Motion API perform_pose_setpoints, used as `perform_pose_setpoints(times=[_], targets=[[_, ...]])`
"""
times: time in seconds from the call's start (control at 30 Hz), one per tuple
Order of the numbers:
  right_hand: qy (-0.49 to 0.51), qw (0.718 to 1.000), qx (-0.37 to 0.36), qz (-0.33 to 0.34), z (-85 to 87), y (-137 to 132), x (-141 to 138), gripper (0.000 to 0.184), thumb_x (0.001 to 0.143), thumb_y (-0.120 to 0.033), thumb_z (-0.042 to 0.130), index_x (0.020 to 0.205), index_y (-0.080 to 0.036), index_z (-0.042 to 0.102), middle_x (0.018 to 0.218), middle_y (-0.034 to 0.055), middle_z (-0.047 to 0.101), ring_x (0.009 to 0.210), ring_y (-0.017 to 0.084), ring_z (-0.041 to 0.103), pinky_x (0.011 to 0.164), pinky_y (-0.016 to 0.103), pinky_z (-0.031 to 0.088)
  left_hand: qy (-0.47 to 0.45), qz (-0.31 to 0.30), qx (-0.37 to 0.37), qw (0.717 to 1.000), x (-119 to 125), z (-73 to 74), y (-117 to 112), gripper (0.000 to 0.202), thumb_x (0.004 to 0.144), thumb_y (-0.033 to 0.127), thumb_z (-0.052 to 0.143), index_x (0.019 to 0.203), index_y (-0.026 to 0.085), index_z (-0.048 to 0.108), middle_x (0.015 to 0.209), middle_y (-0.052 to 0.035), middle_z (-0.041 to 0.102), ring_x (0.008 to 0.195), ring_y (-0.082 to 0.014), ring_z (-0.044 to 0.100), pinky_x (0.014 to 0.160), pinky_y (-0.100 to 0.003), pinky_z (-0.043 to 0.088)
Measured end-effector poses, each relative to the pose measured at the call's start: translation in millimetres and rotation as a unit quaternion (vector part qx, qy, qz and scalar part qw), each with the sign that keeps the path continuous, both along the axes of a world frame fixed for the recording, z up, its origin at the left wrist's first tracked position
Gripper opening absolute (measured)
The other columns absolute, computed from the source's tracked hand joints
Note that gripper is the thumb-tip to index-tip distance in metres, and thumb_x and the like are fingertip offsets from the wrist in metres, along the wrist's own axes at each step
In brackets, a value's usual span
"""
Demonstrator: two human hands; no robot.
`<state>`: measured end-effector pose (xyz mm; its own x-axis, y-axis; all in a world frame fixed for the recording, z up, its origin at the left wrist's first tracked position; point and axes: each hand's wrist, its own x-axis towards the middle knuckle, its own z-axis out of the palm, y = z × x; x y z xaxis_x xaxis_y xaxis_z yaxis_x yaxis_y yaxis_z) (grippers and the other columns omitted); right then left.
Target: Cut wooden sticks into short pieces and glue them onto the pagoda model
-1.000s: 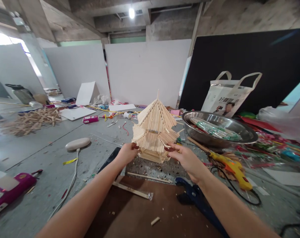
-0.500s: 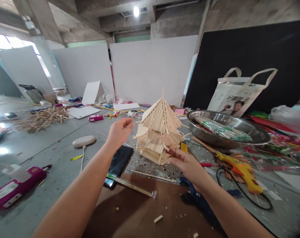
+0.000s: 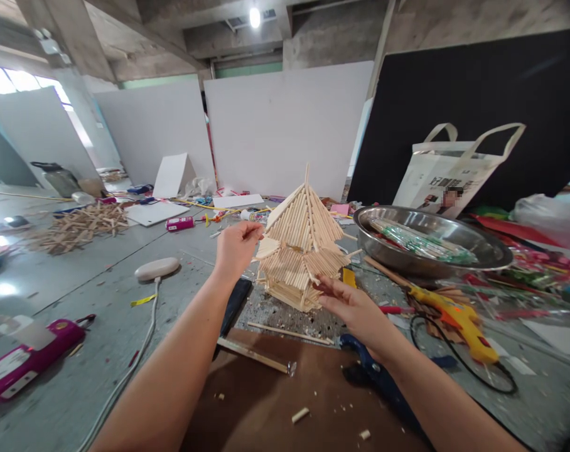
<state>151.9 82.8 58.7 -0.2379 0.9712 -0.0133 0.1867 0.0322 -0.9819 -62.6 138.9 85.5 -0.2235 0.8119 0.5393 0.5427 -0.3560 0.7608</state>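
Observation:
A small pavilion model (image 3: 304, 220) made of thin pale wooden sticks stands upright in front of me, with a pointed upper roof and a wider lower roof. My right hand (image 3: 353, 307) is at its lower right corner, fingers and thumb closed about the end of the lower roof's edge. To the model's left, beside the upper roof, my left hand (image 3: 238, 250) has thumb and fingers pinched together. Whatever that pinch holds, if anything, is too small to make out. Loose sticks (image 3: 289, 333) lie just before the model, by a brown board (image 3: 261, 402).
A yellow glue gun (image 3: 457, 320) and a steel basin (image 3: 430, 270) with wrapped sticks are on the right. Blue-handled pliers or cutters (image 3: 367, 361) lie below my right forearm. Partly behind my left arm is a black phone (image 3: 238, 301). A stick pile (image 3: 78, 227) lies far left.
My left hand has moved slightly right, closer to the model's roof, and its fingers have come together. My right hand stays at the lower roof corner.

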Motion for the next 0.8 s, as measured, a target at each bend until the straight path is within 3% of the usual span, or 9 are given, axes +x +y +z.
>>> perform_pose_setpoints(times=[0.27, 0.8], targets=[[-0.002, 1.000, -0.007, -0.008, 1.7, -1.8, -1.5, 0.044, 0.068, -0.019, 0.054, 0.112, -0.015, 0.052, 0.119, 0.0074, 0.051, 0.108, 0.017, 0.047, 0.094, 0.034, 0.032, 0.077, 0.062, 0.030, 0.995, 3.2, 0.7, -4.0, 0.019, 0.070, 0.023, 0.046, 0.077, 0.016, 0.063, 0.066, 0.0013, 0.063, 0.060, -0.0093, 0.055, 0.060, -0.020, 0.041], [-0.020, 1.000, 0.000, -0.014, -0.4, 0.4, -2.5, 0.042, 0.066, -0.023, 0.056, 0.108, -0.016, 0.056, 0.118, 0.0067, 0.052, 0.106, 0.018, 0.049, 0.094, 0.033, 0.033, 0.036, 0.077, 0.018, 0.996, 5.9, -4.4, 3.0, 0.020, 0.071, 0.029, 0.047, 0.078, 0.015, 0.060, 0.067, -0.0008, 0.064, 0.062, -0.0105, 0.057, 0.062, -0.022, 0.041]])
